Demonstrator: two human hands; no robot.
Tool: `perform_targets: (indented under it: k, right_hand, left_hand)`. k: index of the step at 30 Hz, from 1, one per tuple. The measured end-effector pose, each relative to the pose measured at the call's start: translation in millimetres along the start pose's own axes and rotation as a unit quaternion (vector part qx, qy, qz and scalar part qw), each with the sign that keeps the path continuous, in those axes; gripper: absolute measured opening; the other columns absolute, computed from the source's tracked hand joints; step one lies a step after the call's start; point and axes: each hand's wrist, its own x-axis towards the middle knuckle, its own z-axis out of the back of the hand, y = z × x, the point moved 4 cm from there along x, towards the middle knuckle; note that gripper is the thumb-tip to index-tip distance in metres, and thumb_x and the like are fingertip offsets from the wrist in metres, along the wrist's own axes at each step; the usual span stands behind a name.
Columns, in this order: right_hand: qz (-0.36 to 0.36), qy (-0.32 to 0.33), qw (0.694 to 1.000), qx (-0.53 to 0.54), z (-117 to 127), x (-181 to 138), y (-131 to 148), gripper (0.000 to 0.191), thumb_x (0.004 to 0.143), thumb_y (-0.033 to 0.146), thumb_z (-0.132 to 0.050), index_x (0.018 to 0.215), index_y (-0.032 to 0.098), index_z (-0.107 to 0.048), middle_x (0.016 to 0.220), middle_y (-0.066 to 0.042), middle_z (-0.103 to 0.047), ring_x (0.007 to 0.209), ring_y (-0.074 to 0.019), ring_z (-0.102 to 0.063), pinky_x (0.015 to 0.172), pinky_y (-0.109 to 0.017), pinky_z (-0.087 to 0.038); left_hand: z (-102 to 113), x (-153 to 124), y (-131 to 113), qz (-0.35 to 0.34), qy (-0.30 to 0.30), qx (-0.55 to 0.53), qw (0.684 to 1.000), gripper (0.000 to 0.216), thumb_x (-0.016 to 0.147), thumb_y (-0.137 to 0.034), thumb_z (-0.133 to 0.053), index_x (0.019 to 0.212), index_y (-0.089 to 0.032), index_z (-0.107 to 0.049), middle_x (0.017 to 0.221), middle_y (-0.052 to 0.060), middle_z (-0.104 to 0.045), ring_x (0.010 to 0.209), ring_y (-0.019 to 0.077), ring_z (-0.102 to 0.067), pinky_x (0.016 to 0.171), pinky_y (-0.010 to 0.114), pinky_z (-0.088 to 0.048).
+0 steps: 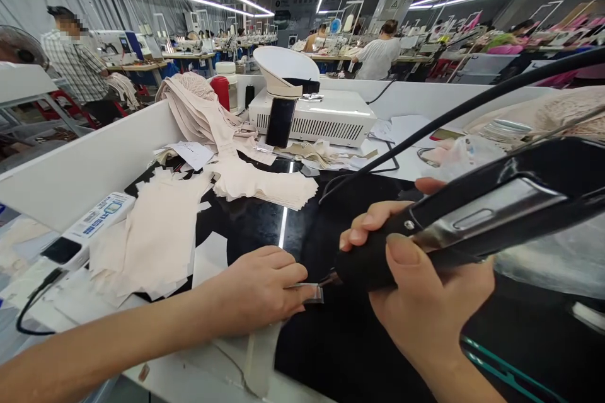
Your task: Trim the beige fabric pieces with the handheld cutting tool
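My left hand point(259, 293) is closed at the middle of the black work surface point(312, 352), fingertips pinched on a small clear strip point(314, 293). Beneath that hand, a pale fabric piece point(265, 352) hangs toward the front edge. My right hand point(425, 302) is wrapped round a black corded hand tool point(472, 208) with a silver lever along its side. The tool's narrow metal tip point(331, 278) points left, close to the strip's end; whether they touch I cannot tell. My left fingers hide part of the strip.
Stacked pale fabric pieces point(158, 227) lie at left beside a white power bank point(101, 220). Another fabric stack point(265, 184) lies farther back. A phone point(280, 123) leans against a vented white box point(326, 114). The tool's black cable point(425, 126) arches across the right side. Co-workers sit beyond the partition.
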Motion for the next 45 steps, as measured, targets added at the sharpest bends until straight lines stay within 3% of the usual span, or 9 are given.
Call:
perform_targets:
  k: [13,21,28,38,45]
  right_hand:
    - [-0.013,-0.001,1.0,0.007,2.9,-0.8,-1.1,0.055,0.089,0.051,-0.113,0.135,0.04,-0.085,0.089,0.006,-0.081,0.067,-0.0158,-0.072,0.062,-0.028,-0.071]
    - [0.0,-0.011,1.0,0.002,-3.3,-0.2,6.2,0.045,0.092,0.052,-0.11,0.126,0.036,-0.086,0.088,0.007,-0.081,0.064,-0.0159,-0.074,0.06,-0.029,-0.07]
    - [-0.008,0.002,1.0,0.006,-3.7,-3.1,2.7,0.051,0.094,0.048,-0.108,0.134,0.036,-0.079,0.088,0.006,-0.079,0.063,-0.019,-0.073,0.057,-0.033,-0.068]
    - [0.01,-0.02,1.0,0.006,2.3,2.2,0.1,0.05,0.09,0.046,-0.11,0.133,0.039,-0.086,0.087,0.006,-0.08,0.063,-0.0189,-0.072,0.059,-0.034,-0.069]
    - [-0.003,-0.015,1.0,0.002,-0.2,0.7,2.6,0.048,0.09,0.042,-0.109,0.13,0.037,-0.082,0.086,0.006,-0.079,0.063,-0.0203,-0.073,0.056,-0.035,-0.068]
  left_hand:
    - [3.2,-6.1,0.7,0.028,-0.057,-0.009,0.998,0.012,0.122,-0.025,-0.077,0.131,-0.017,-0.078,0.11,0.002,-0.075,0.096,0.0226,-0.071,0.091,0.037,-0.062]
    - [0.3,-10.7,1.3,0.032,-0.031,-0.004,0.999,0.014,0.121,-0.026,-0.08,0.132,-0.018,-0.078,0.113,0.003,-0.076,0.097,0.0228,-0.072,0.091,0.038,-0.063]
    - [1.5,-7.4,1.4,0.03,-0.05,-0.017,0.998,0.016,0.123,-0.027,-0.077,0.137,-0.018,-0.078,0.116,0.003,-0.077,0.1,0.0224,-0.073,0.092,0.037,-0.063]
    - [2.3,-8.2,0.5,0.029,-0.033,-0.009,0.999,0.017,0.122,-0.028,-0.08,0.136,-0.018,-0.079,0.115,0.002,-0.075,0.103,0.0219,-0.071,0.094,0.035,-0.061]
    - [-3.2,-9.2,1.0,0.032,0.0,-0.006,0.999,0.022,0.123,-0.03,-0.079,0.141,-0.019,-0.08,0.119,0.004,-0.077,0.106,0.0214,-0.073,0.098,0.035,-0.062]
